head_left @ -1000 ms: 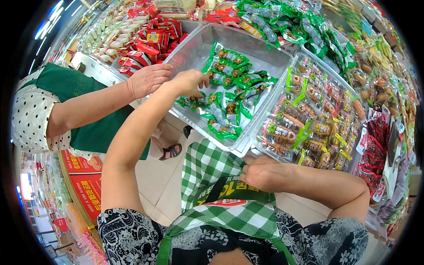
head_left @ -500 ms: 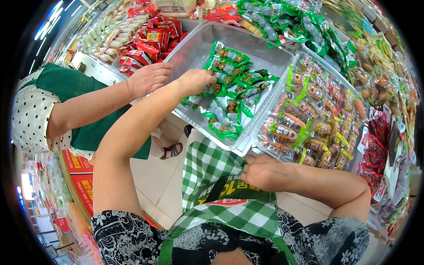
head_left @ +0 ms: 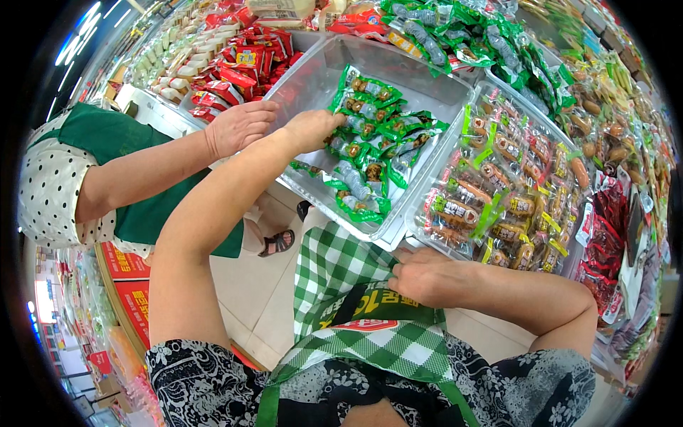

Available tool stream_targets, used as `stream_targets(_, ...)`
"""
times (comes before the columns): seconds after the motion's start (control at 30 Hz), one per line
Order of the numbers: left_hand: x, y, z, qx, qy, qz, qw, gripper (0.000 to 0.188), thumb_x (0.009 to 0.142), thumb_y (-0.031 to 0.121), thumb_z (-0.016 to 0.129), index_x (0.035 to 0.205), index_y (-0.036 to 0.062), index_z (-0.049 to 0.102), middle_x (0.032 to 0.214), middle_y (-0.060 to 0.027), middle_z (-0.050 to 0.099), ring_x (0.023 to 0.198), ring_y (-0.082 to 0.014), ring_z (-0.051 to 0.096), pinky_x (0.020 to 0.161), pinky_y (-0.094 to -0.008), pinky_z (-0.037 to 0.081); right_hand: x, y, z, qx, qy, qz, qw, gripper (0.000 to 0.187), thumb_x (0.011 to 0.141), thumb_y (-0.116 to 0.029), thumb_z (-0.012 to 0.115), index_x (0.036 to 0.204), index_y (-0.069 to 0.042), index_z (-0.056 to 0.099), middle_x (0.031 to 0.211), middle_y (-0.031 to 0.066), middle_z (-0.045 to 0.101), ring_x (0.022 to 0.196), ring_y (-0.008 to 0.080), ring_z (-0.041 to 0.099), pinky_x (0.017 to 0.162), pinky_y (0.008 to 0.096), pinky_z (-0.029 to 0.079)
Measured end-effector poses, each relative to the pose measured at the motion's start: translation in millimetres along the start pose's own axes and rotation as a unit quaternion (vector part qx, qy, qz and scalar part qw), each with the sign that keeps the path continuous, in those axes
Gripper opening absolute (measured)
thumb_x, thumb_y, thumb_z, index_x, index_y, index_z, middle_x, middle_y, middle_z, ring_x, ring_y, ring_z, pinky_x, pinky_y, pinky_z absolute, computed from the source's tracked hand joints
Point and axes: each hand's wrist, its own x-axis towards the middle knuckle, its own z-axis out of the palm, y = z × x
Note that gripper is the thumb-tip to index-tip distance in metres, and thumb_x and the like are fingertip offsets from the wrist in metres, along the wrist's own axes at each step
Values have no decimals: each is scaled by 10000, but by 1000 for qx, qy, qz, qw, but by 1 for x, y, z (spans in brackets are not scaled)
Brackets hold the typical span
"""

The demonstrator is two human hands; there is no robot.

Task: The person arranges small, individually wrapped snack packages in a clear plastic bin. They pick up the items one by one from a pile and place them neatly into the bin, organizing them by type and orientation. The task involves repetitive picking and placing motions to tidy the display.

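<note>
My left hand (head_left: 318,130) reaches into a clear plastic bin (head_left: 435,87). Its fingers are pinched at the left end of a green snack packet (head_left: 359,126); the fingertips are partly hidden. Several more green packets (head_left: 353,178), with clear windows showing brown pieces, lie loosely in rows on the bin's floor. Low at the bin's near corner, my right hand (head_left: 424,279) is curled closed on the edge of my green-and-white checked apron (head_left: 331,267).
At left, another person's hand (head_left: 242,128) rests by the bin's left rim. A second bin of wrapped sausage-like snacks (head_left: 498,185) adjoins on the right. Red packets (head_left: 249,67) and a pile of green packets (head_left: 491,43) lie beyond. Below is a tiled floor (head_left: 249,299).
My left hand has shifted slightly left and away from me, uncovering more of the packet beneath it. The right hand and the other person's hand stay in place.
</note>
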Motion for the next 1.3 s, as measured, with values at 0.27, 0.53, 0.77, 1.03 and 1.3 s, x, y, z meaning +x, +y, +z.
stream_targets(0.27,-2,-4,-5,-54,79,-18,995,267,719,91,696,958,58,583,862,-161,655,868,-355,638,725,-435,505,1,-1,-4,-10,-17,-1,1000,188,777,-95,544,932,-31,629,923,131,636,1119,350,542,835,404,494)
stream_targets(0.53,-11,-11,-10,-429,-191,-40,882,324,738,64,780,1015,6,623,933,-57,689,866,-157,644,772,-316,514,1,0,2,7,8,0,1000,192,797,-110,537,936,-32,643,888,132,638,1095,355,552,825,408,495)
stream_targets(0.77,-17,-15,-5,-325,-390,-43,861,664,627,111,818,1249,69,590,1142,-99,652,1055,-210,605,884,-312,477,2,-1,-2,11,-3,0,1000,179,813,-112,538,931,-38,649,862,122,646,1034,335,581,794,406,504)
stream_targets(1.03,-11,-7,-9,-208,-386,-22,898,657,587,143,803,1207,75,597,1030,-76,679,921,-210,626,789,-325,502,0,-1,-2,-5,11,2,1000,162,794,-108,546,906,-39,641,854,111,642,1020,318,586,762,398,510)
stream_targets(1.3,-20,5,-26,-144,-188,-40,971,548,519,52,809,1042,82,647,868,-63,681,847,-269,645,723,-373,498,1,-1,-3,-2,0,12,1000,160,787,-104,548,902,-40,639,856,105,640,1017,304,582,781,389,500)
